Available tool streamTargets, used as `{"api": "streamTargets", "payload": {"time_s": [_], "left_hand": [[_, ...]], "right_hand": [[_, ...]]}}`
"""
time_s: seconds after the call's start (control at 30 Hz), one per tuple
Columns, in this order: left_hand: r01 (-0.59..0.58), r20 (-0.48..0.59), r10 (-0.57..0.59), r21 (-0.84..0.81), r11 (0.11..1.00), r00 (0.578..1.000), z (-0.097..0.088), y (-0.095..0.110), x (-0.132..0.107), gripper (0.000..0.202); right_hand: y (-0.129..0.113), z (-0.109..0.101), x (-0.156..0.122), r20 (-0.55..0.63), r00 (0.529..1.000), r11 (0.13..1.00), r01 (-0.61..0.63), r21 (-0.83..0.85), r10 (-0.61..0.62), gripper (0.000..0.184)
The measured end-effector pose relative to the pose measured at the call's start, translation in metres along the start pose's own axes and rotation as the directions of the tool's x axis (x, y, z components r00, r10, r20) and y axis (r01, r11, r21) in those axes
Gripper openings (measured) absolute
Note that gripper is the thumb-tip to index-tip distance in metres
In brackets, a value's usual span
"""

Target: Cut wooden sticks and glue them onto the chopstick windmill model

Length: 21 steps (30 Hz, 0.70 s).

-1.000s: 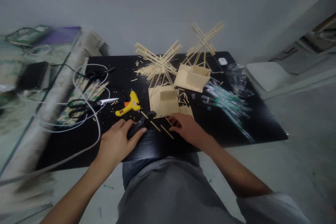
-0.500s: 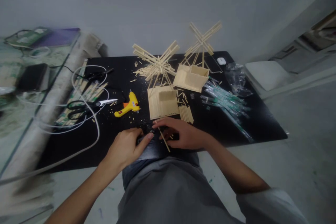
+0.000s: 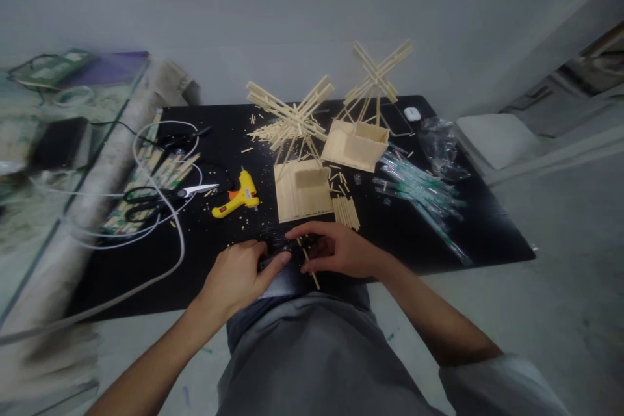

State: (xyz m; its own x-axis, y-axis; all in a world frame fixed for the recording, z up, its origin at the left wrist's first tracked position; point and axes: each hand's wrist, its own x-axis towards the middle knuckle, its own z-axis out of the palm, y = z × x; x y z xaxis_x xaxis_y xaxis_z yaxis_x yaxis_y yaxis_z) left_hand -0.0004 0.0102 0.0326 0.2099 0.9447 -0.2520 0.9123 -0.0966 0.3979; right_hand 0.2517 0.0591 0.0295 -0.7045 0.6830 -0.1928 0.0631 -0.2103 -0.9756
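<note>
My left hand [image 3: 238, 276] is closed round a black hand tool [image 3: 273, 259] at the near edge of the black table [image 3: 439, 234]. My right hand [image 3: 336, 250] pinches a thin wooden stick [image 3: 310, 268] and holds it against the tool's front end. Just beyond my hands stands a small house of wooden sticks [image 3: 301, 190] with a windmill of sticks [image 3: 291, 112] above it. A second stick house [image 3: 355, 143] with its own windmill [image 3: 379, 71] stands further back to the right.
A yellow glue gun [image 3: 238, 196] lies left of the near house. Black scissors [image 3: 156, 198], white cable loops [image 3: 166, 234] and packed sticks [image 3: 160, 172] fill the table's left. Green-tipped wrappers [image 3: 419, 188] and loose sticks [image 3: 346, 211] lie to the right. A white cushion [image 3: 492, 140] sits beyond the table.
My right hand took a stick from the table and brought it left to the black tool. My left hand drew the tool nearer to me.
</note>
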Motion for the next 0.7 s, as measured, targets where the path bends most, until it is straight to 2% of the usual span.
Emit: {"api": "streamTargets", "payload": {"time_s": [0.13, 0.23, 0.3, 0.37, 0.43, 0.5, 0.57, 0.7], "left_hand": [[0.068, 0.005, -0.067, -0.052, 0.996, 0.998, -0.003, -0.002, -0.002, 0.064], [0.072, -0.025, -0.081, -0.238, 0.969, 0.996, -0.003, -0.007, -0.005, 0.061], [0.079, -0.049, -0.109, -0.414, 0.907, 0.993, 0.001, -0.01, -0.007, 0.058], [0.101, -0.055, -0.171, -0.615, 0.782, 0.984, 0.01, -0.013, -0.008, 0.055], [0.109, -0.047, -0.24, -0.795, 0.596, 0.97, 0.019, -0.012, -0.007, 0.055], [0.075, -0.05, -0.27, -0.897, 0.435, 0.962, 0.028, -0.008, -0.005, 0.059], [0.055, -0.035, -0.274, -0.949, 0.312, 0.961, 0.034, -0.003, -0.003, 0.063], [0.081, 0.043, -0.271, -0.988, 0.134, 0.962, 0.041, 0.0, 0.0, 0.069]], "right_hand": [[-0.007, -0.011, -0.006, -0.053, 0.999, 1.0, 0.007, -0.016, -0.008, 0.059], [-0.01, -0.038, -0.01, -0.215, 0.976, 0.996, 0.007, -0.093, -0.027, 0.06], [-0.009, -0.062, -0.009, -0.373, 0.926, 0.972, -0.033, -0.232, -0.058, 0.058], [-0.006, -0.084, -0.005, -0.523, 0.841, 0.921, -0.082, -0.38, -0.14, 0.051], [-0.001, -0.102, 0.002, -0.582, 0.792, 0.907, -0.092, -0.411, -0.183, 0.051], [0.003, -0.112, 0.008, -0.607, 0.768, 0.904, -0.089, -0.419, -0.206, 0.051], [0.007, -0.116, 0.013, -0.619, 0.754, 0.904, -0.082, -0.421, -0.22, 0.052], [0.012, -0.119, 0.014, -0.641, 0.733, 0.917, -0.06, -0.394, -0.227, 0.05]]}}
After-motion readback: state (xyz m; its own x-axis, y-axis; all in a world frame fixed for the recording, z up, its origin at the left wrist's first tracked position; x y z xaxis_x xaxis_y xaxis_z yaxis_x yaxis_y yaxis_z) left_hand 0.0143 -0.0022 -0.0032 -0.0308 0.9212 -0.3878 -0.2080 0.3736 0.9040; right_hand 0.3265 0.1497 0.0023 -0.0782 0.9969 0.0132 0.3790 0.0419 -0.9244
